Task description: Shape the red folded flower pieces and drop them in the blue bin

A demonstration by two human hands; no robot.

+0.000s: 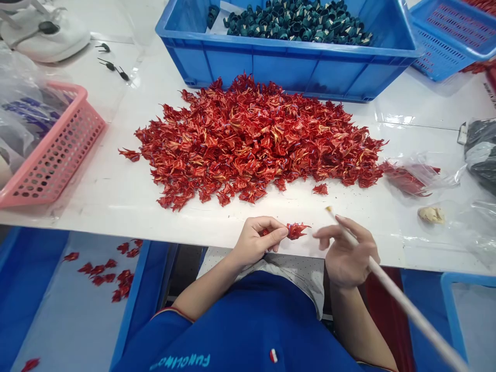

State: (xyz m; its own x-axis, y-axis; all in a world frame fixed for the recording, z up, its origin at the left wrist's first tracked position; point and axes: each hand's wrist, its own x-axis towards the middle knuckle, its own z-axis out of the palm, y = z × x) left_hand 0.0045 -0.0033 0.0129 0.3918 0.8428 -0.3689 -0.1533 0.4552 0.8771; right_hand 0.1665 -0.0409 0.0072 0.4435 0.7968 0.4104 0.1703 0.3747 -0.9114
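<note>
My left hand is closed in a pinch on a small red fabric flower at the table's near edge. My right hand sits just right of that flower, fingers curled round a long thin white stick whose tip points up toward the table. A large heap of the same red flowers covers the middle of the white table, a short way beyond both hands.
A big blue crate with dark green pieces stands behind the heap. A pink basket is at left, a blue basket at back right, plastic bags at right. Loose red flowers lie in a blue bin below the table.
</note>
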